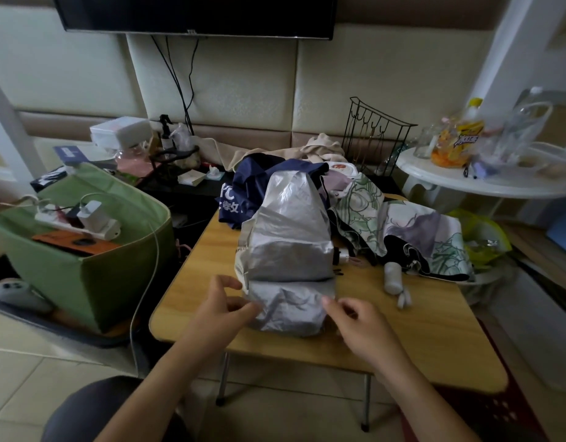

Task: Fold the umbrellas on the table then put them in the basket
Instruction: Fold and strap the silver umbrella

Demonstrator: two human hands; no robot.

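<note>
Between your fingertips: the crumpled silver-lined fabric umbrella (288,250) lies on the light wooden folding table (428,339), its near end between your two hands and its far end pointing away from you.
Left hand (222,309): fingers loosely curled, tips touching or pinching the near left edge of the silver canopy; whether the cloth is really caught, you cannot tell.
Right hand (359,327): fingers bent, forefinger and thumb at the near right corner of the canopy; a firm pinch cannot be confirmed.
Step in hand: probably gathering the canopy. Draw both edges inward evenly, lay the panels flat over one another, then wrap them one way around the shaft so no rib pokes out.
Beyond your fingertips: a navy blue fabric umbrella with white lettering (243,189) touches the silver one's far end.
Right of your right fingers: a floral white, green and purple fabric umbrella (415,231), half open, with its white cylindrical handle (392,277) nearest you.
Left of your left fingers: the green fabric basket (93,275) stands beside the table, well apart from the umbrellas.
Count: three umbrellas, one basket, none inside it yet.
</note>
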